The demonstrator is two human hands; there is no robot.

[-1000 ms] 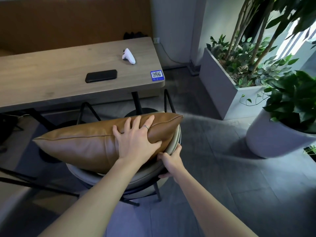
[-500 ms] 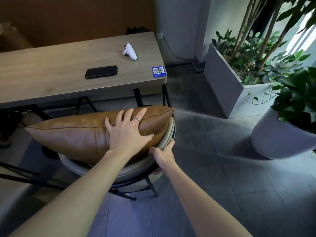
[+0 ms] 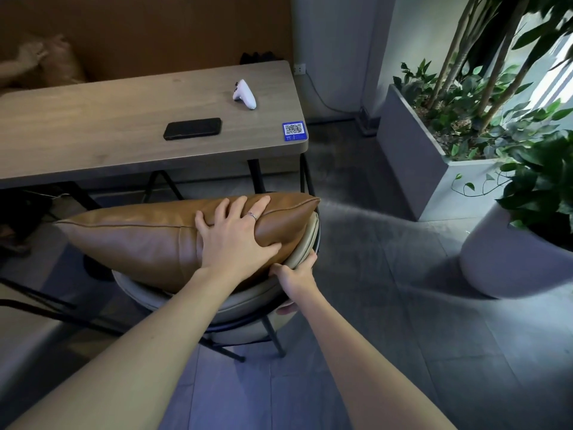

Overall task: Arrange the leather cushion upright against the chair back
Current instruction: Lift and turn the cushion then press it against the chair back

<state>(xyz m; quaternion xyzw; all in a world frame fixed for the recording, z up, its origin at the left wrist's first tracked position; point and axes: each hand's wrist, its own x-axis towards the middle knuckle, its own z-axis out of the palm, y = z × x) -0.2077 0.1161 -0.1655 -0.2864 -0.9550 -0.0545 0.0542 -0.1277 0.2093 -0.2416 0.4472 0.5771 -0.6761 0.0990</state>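
A tan leather cushion stands on its edge inside the curved beige back of a chair, its top seam level with the table's underside. My left hand, a ring on one finger, lies spread over the cushion's right end with the thumb pressing into the leather. My right hand grips the chair back's right rim just below the cushion's corner. The chair seat is hidden under the cushion.
A wooden table stands just beyond the chair, with a black phone, a white controller and a QR sticker. A grey planter and a white pot stand at right. Another person's hand shows far left.
The view has shifted a little, and the cushion and chair sit slightly nearer the table. Both hands keep their places on the cushion and the chair rim.
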